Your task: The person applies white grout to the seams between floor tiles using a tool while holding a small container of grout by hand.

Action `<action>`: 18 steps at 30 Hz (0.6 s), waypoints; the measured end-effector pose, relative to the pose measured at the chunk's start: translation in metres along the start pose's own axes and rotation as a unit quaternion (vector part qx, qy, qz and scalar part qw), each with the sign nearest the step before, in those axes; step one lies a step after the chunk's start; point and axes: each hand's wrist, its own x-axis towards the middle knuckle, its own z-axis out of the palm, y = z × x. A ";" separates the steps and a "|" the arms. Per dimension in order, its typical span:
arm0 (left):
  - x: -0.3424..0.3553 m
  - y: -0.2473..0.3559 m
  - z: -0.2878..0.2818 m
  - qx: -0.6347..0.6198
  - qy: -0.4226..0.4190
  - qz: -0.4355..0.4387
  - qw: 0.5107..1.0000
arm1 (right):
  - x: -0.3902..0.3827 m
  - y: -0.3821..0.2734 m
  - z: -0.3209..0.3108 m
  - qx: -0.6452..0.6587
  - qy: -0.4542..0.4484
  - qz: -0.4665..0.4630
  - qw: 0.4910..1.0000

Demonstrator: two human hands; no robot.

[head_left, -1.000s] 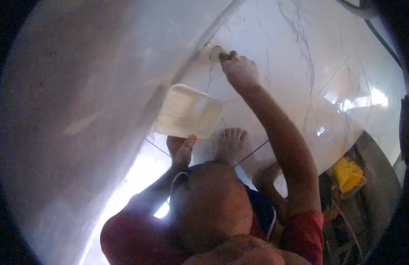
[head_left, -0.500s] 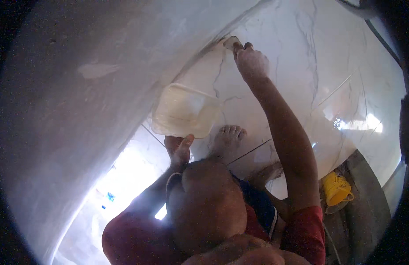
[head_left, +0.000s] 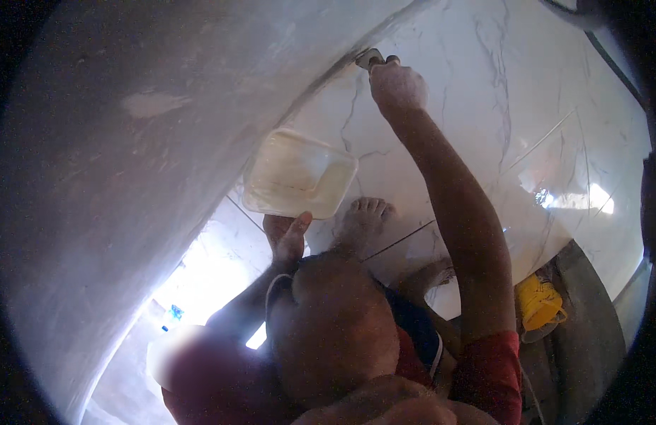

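While left fingers (head_left: 301, 224) clamp a tray (head_left: 346, 173), right fingers (head_left: 392, 59) grip a flat tool (head_left: 368, 57) where wall (head_left: 158, 156) meets wide floor (head_left: 462, 106).

An indoor room, though whether in a home cannot be told. A patchy grey wall (head_left: 115, 212) fills nine o'clock, meeting a glossy, grey-veined tiled floor (head_left: 459, 134) toward one o'clock; a yellow container (head_left: 538, 304) sits at four o'clock.

- big dull grey wall (head_left: 129, 184) filling everything left of my left fingers (head_left: 301, 224)
- white floor (head_left: 470, 106) with grey marble-look veins, spreading right of my right fingers (head_left: 393, 61)
- super blown-out light (head_left: 200, 276) down and left of my left fingers
- shiny glare (head_left: 586, 200) on the floor, well right of both
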 end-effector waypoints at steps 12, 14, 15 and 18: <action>0.001 0.013 0.003 0.035 -0.024 0.006 0.999 | -0.031 0.016 0.021 0.004 -0.020 -0.007 1.000; 0.002 -0.002 -0.006 -0.027 -0.021 0.017 0.999 | -0.049 0.022 0.027 -0.024 -0.055 0.011 0.998; 0.009 -0.024 -0.024 -0.009 -0.029 0.026 0.999 | -0.058 0.024 0.029 -0.025 -0.057 0.011 0.998; 0.006 -0.003 -0.002 -0.013 -0.043 0.036 0.998 | -0.088 0.044 0.035 -0.042 -0.048 0.034 0.997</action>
